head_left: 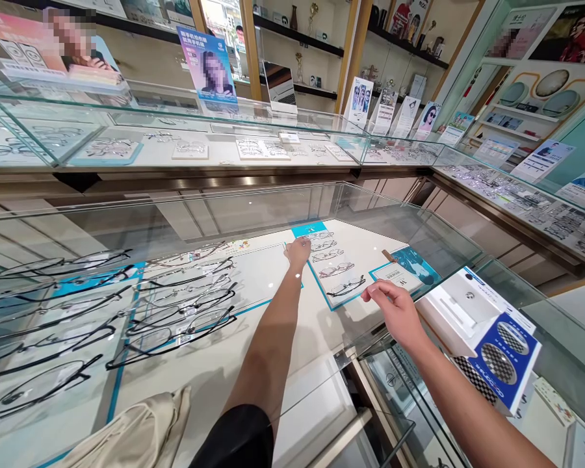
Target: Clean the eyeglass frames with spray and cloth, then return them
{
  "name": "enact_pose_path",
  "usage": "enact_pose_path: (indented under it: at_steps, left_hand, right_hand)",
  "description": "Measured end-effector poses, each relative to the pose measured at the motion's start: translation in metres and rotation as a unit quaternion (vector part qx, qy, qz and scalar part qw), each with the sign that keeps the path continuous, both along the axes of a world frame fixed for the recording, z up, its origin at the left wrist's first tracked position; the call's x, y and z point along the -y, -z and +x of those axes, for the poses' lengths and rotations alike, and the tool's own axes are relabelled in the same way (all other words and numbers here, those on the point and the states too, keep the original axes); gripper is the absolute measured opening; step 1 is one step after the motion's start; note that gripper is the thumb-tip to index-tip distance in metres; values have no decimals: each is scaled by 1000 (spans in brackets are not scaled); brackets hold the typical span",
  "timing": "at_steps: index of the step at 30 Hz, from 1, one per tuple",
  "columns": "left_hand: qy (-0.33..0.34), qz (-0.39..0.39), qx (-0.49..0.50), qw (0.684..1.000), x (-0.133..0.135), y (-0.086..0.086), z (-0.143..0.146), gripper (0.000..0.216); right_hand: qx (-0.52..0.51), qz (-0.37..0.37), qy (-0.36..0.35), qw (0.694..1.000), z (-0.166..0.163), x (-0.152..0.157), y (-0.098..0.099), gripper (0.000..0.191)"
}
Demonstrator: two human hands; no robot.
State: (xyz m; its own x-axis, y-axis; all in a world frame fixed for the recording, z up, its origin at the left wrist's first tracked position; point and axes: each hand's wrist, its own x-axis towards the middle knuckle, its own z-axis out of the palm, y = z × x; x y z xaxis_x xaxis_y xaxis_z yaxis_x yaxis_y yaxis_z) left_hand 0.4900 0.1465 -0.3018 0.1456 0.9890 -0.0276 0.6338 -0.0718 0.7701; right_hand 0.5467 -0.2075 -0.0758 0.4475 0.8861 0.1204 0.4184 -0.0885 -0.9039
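My left hand (298, 252) reaches into the glass display case, at the far left edge of a blue-edged white tray (338, 300). Its fingers are curled in close to the farthest eyeglasses (320, 235); what they grip, if anything, is too small to make out. Several eyeglasses lie in a column on this tray, the nearest being a black-framed pair (347, 286). To the right of that pair is my right hand (394, 311), its thumb and fingers bent together by the tray's near right corner. Whatever may be between those fingertips is hidden.
More eyeglasses (190, 305) stand in rows on trays at the left. A beige cloth (131, 432) lies at the front. A card (412, 263) and a blue-and-white display box (502, 357) are on the right. Glass counters (214, 123) run along the back.
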Motion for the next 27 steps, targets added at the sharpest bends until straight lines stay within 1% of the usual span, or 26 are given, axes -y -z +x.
enact_pose_path:
  at_steps: [7, 14, 21, 27]
  left_hand:
    - [-10, -10, 3, 1000, 2, -1, 2, 41]
    - [-11, -18, 11, 1000, 2, -3, -2, 37]
    - [-11, -14, 26, 1000, 3, 1, 4, 35]
    - [-12, -15, 18, 1000, -3, 2, -5, 34]
  right_hand:
    - [4, 1, 0, 1000, 0, 0, 0, 33]
    - [-4, 3, -7, 1000, 0, 0, 1, 32]
    - [1, -1, -5, 1000, 0, 0, 0, 31]
    - [-3, 0, -5, 1000, 0, 0, 1, 32]
